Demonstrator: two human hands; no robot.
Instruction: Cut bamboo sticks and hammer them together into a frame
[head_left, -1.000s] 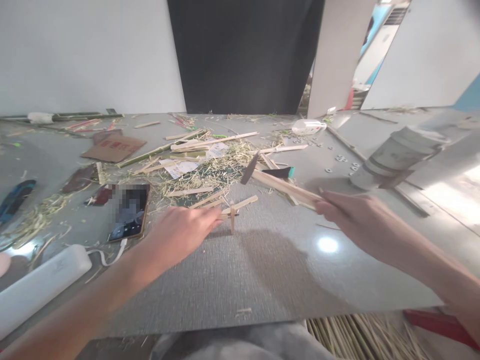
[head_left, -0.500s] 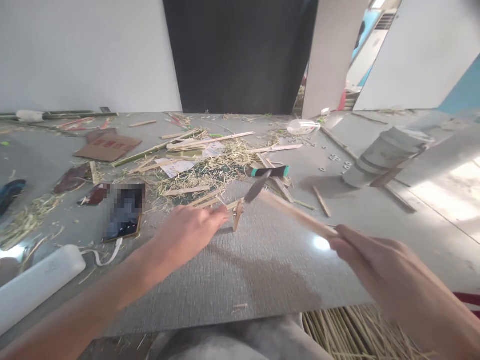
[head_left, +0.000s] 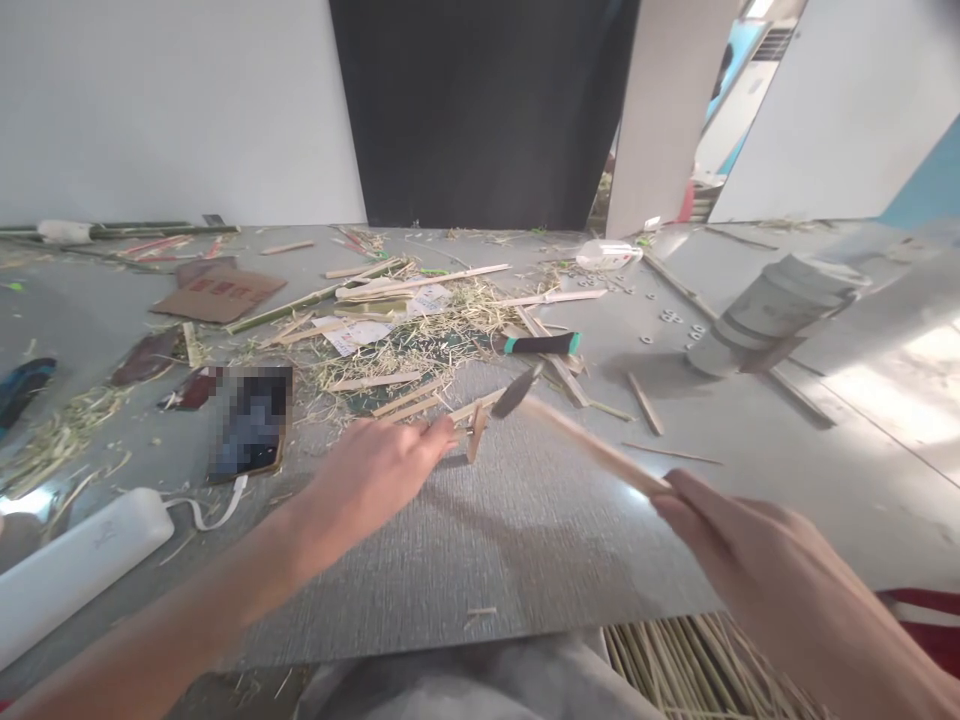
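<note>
My right hand (head_left: 739, 545) is closed round the far end of a wooden handle. At its other end is a dark metal head with a pointed tip, so it looks like a hammer (head_left: 592, 440). The head hangs just above and right of a small upright bamboo piece (head_left: 477, 432). My left hand (head_left: 394, 455) is closed, thumb and fingers pinching a thin stick that meets this piece; the hidden part of the grip does not show. Behind them lie bamboo strips (head_left: 411, 408) and a black and green tool handle (head_left: 543, 344).
Straw-like shavings (head_left: 420, 350) are heaped mid-table. A phone (head_left: 251, 425) is cabled to a white power bank (head_left: 82, 570) at left. Small white rings (head_left: 671, 317) and a bamboo cup (head_left: 776, 315) are at right. Bundled sticks (head_left: 697, 660) lie below the front edge.
The hammer has dropped slightly, and my right hand has shifted a little left and down. A thin sliver now lies on the table right of the hammer. My left hand has stayed nearly still.
</note>
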